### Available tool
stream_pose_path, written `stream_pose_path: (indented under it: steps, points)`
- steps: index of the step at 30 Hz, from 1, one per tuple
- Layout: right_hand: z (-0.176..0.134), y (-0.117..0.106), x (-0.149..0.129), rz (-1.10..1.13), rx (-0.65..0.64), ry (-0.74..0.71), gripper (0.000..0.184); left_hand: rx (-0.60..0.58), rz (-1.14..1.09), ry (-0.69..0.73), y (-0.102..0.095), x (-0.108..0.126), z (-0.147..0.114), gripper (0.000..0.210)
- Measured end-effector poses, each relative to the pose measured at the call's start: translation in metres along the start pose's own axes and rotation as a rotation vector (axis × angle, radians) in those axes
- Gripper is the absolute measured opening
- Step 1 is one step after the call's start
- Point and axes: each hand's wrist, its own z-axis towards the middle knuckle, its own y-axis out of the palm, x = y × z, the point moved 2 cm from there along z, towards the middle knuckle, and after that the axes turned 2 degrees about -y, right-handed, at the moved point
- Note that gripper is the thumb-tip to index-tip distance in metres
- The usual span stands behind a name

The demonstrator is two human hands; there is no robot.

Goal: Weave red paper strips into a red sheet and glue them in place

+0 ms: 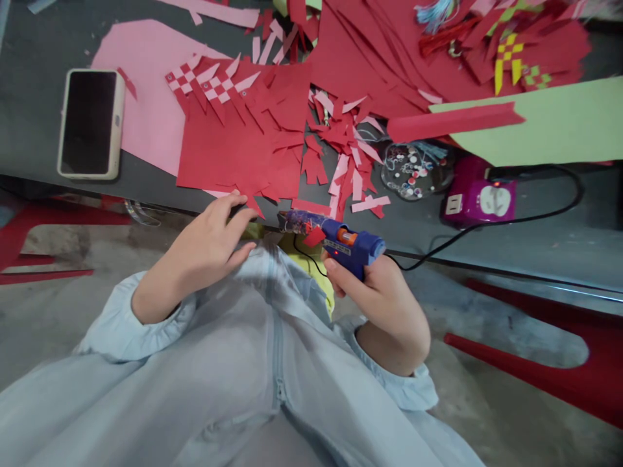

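Note:
My right hand (pixel 389 298) is wrapped round the handle of a blue hot glue gun (pixel 350 243), with its nozzle pointing left along the table's front edge. An orange part shows in its body, a small red light glows, and a scrap of red paper lies against its barrel. My left hand (pixel 202 246) is just left of the nozzle, fingers apart, with nothing visible in it. Beyond that hand lies a red paper sheet (pixel 233 159) bearing two woven pink-and-red paper fish (pixel 182 79), whose tails spread to the right.
A phone (pixel 91 123) lies at left on pink paper (pixel 146 143). Paper scraps (pixel 343 149) lie mid-table, beside a clear dish of small beads or eyes (pixel 413 172). The gun's black cord (pixel 452 237) runs near a purple power socket (pixel 479 194). Red stools (pixel 545 331) stand below.

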Motion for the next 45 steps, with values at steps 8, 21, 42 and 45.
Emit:
stream_pose_path:
  steps: [8,21,42,45]
  points:
    - [-0.001,-0.003,0.0,-0.043,0.003,0.028,0.035,-0.018,0.07,-0.016,-0.005,0.005,0.007,0.031]
    - [-0.001,-0.007,-0.001,-0.011,0.029,0.025,0.035,0.063,0.186,-0.01,-0.017,-0.004,0.05,0.028]
    - [0.009,-0.007,-0.003,0.055,0.025,0.022,0.031,0.121,0.048,-0.042,-0.011,-0.014,0.064,0.035]
    - [0.016,-0.003,-0.008,0.088,0.001,0.01,0.028,0.142,0.044,-0.037,-0.009,-0.015,0.064,0.035]
